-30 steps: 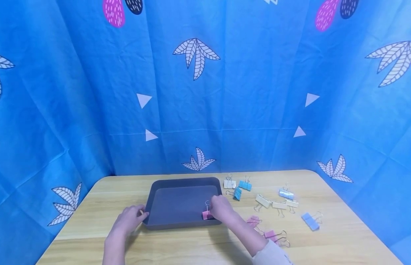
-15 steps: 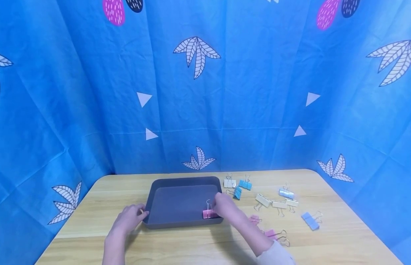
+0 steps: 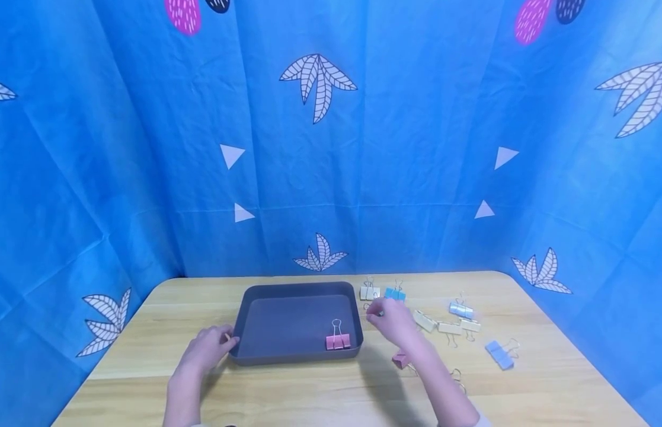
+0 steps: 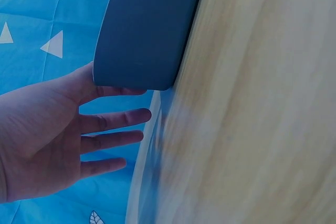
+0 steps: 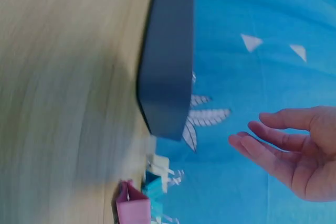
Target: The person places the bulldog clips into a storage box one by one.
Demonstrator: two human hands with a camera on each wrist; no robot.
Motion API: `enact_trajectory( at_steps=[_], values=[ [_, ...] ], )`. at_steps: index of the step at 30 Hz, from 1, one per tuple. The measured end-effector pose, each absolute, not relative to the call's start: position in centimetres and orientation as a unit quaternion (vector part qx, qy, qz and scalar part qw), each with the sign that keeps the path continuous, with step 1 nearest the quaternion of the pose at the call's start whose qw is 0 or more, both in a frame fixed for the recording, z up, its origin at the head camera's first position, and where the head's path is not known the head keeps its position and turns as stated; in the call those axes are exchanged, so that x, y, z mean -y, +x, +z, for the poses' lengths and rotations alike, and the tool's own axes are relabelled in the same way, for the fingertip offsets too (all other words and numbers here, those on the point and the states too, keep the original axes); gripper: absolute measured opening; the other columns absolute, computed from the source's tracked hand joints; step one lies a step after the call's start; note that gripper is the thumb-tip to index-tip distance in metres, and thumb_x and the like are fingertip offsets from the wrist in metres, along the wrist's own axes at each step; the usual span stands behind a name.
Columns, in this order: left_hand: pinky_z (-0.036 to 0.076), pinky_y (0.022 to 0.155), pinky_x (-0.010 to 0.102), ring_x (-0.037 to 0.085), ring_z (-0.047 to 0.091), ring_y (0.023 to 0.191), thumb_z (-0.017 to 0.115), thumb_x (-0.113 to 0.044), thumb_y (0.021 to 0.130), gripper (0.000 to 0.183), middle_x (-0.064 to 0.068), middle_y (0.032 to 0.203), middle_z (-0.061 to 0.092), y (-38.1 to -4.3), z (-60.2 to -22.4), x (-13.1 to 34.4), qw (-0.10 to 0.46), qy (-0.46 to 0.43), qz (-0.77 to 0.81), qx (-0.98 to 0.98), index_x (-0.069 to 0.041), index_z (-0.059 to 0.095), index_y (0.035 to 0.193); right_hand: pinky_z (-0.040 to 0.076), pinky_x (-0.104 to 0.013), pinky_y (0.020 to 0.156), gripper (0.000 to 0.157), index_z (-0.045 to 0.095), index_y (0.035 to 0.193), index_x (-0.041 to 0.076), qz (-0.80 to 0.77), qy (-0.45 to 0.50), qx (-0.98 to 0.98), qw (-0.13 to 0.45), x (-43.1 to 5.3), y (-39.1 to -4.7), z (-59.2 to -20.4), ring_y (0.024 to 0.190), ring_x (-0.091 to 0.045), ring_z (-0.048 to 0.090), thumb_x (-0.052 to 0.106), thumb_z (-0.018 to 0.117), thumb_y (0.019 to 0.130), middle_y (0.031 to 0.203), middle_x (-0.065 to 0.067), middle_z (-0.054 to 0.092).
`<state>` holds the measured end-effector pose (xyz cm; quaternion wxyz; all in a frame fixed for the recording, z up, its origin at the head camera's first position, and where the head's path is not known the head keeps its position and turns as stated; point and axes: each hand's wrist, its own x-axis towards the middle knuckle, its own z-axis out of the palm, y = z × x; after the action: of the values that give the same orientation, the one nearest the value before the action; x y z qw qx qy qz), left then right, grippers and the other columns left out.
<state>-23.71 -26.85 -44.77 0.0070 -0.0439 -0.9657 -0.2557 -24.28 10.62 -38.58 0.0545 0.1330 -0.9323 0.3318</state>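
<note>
My left hand (image 3: 205, 350) rests at the near left corner of a dark grey tray (image 3: 245, 360). In the left wrist view that hand (image 4: 63, 129) has its fingers spread and straight, the topmost partly hidden behind the tray wall (image 4: 142, 40). A pink binder clip (image 3: 338, 341) stands in the tray's near right corner, handles up. My right hand (image 3: 393, 320) hovers right of the tray and holds nothing; the right wrist view shows its fingers (image 5: 283, 140) loosely bent and apart. Below it on the table is another pink binder clip (image 5: 134, 211), partly covered by the forearm in the head view.
Right of the tray lie white binder clips (image 3: 369, 293), a teal binder clip (image 3: 395, 294), cream binder clips (image 3: 449, 329), a shiny light-blue one (image 3: 461, 310) and a periwinkle one (image 3: 499, 354). Blue patterned curtain (image 3: 427, 148) surrounds the wooden table (image 3: 288, 394).
My right hand has let go of the pink binder clip in the tray and moved right, out over the loose clips. My left hand stays at the tray's corner.
</note>
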Motion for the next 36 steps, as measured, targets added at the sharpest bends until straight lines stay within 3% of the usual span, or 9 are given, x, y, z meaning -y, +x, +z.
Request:
enact_trajectory(
  at_steps=[5,13,19,27,36],
  values=[
    [0.045,0.072,0.050,0.027,0.055,0.082,0.060,-0.020,0.088,0.022,0.004,0.085,0.061,-23.7,-44.8,26.8,0.014,-0.050,-0.250,0.967,-0.003,0.063,0.101,0.051,-0.037,0.066,0.006,0.066,0.087,0.006,0.344,0.110,0.930,0.063,-12.7,-23.8,-38.5,0.075,-0.020,0.060,0.005,0.065,0.081,0.084,-0.003,0.065],
    [0.045,0.070,0.048,0.025,0.056,0.080,0.061,-0.018,0.087,0.019,0.003,0.083,0.060,-23.7,-44.8,26.3,0.017,-0.055,-0.255,0.965,-0.003,0.063,0.098,0.049,-0.033,0.059,0.006,0.064,0.087,0.004,0.325,0.071,0.942,0.048,-15.8,-23.8,-38.2,0.065,-0.015,0.056,0.008,0.063,0.083,0.078,-0.003,0.062],
    [0.045,0.073,0.049,0.026,0.056,0.082,0.059,-0.020,0.089,0.024,0.003,0.085,0.060,-23.6,-44.7,26.3,0.013,-0.047,-0.257,0.965,-0.002,0.063,0.103,0.048,-0.032,0.055,0.006,0.063,0.083,0.001,0.278,0.079,0.957,0.003,-17.4,-23.4,-38.2,0.061,-0.016,0.054,0.006,0.064,0.080,0.075,-0.004,0.060],
    [0.044,0.074,0.051,0.027,0.056,0.084,0.059,-0.021,0.089,0.023,0.003,0.085,0.060,-23.5,-44.7,26.7,0.004,-0.039,-0.251,0.967,-0.003,0.063,0.102,0.049,-0.033,0.053,0.019,0.061,0.086,0.001,0.268,0.075,0.953,-0.119,-18.0,-23.0,-39.6,0.058,-0.021,0.054,0.012,0.072,0.075,0.071,-0.005,0.055],
    [0.044,0.074,0.051,0.028,0.055,0.085,0.059,-0.021,0.089,0.025,0.003,0.086,0.060,-23.8,-44.7,26.6,0.004,-0.042,-0.248,0.968,-0.001,0.063,0.104,0.048,-0.035,0.055,0.015,0.059,0.083,0.004,0.247,0.088,0.952,-0.157,-18.1,-22.9,-39.9,0.061,-0.020,0.055,0.013,0.069,0.078,0.070,-0.004,0.055]
  ],
)
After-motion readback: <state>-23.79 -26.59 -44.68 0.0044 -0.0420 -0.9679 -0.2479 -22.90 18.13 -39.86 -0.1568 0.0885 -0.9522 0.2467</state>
